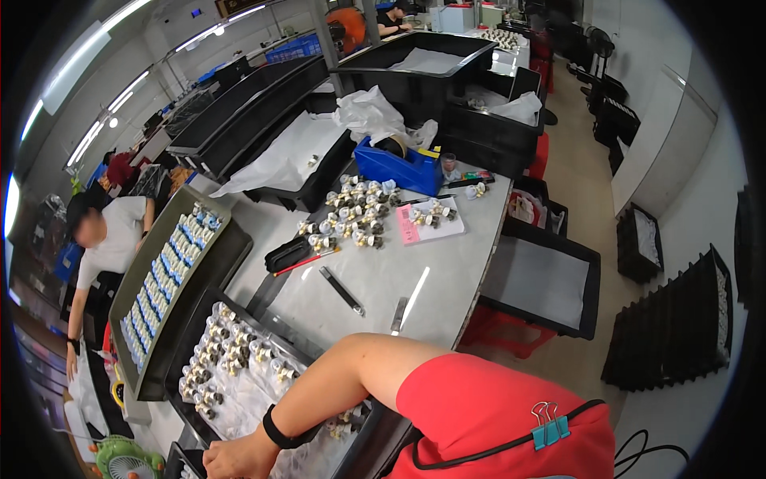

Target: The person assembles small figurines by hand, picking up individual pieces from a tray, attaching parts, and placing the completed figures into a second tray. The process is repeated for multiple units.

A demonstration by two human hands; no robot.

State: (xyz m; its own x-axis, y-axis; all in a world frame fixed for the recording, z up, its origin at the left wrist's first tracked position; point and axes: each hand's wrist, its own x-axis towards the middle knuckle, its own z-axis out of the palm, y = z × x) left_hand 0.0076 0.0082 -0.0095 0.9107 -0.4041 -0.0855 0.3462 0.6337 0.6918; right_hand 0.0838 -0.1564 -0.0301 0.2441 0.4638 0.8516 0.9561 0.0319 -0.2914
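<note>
Right hand: at the bottom edge, arm crossing from the right, black band on the wrist; resting at the near rim of the black tray; fingers cut off by the frame, so grip cannot be told.
Left hand: not in view.
Black tray: just beyond the hand, lined with white sheet, holding rows of small metal fittings.
Grey tray: left of it, tilted, with rows of blue-and-white pieces.
Table: grey top; a flat black tool, a metal strip, a red pencil.
Loose fittings: clustered mid-table, beside a pink note.
Tape dispenser: blue, farther back.
Co-worker: far left, white shirt.
</note>
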